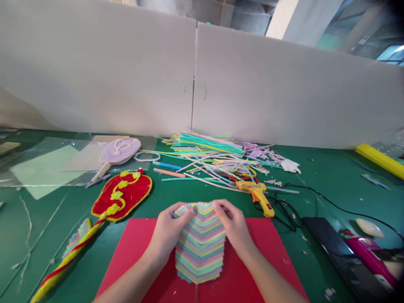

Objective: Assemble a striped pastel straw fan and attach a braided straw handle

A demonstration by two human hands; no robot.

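A pastel piece striped in chevrons (200,248) is held up over a red board (129,256), its rounded end at the top and a thin stem below. My left hand (170,225) grips its upper left edge, the thumb pressed on the front near a small dark spot. At the upper right edge, my right hand (232,223) pinches it between thumb and fingers. Parts of the fingers of both hands are hidden behind the piece.
Left of the board lies a red and yellow fan (129,195), with a lilac fan (121,150) behind. Pastel strips (208,145) are heaped at the back. A yellow glue gun (261,198), its cable, and a black phone (341,256) lie to the right. Grey panels (268,84) stand behind.
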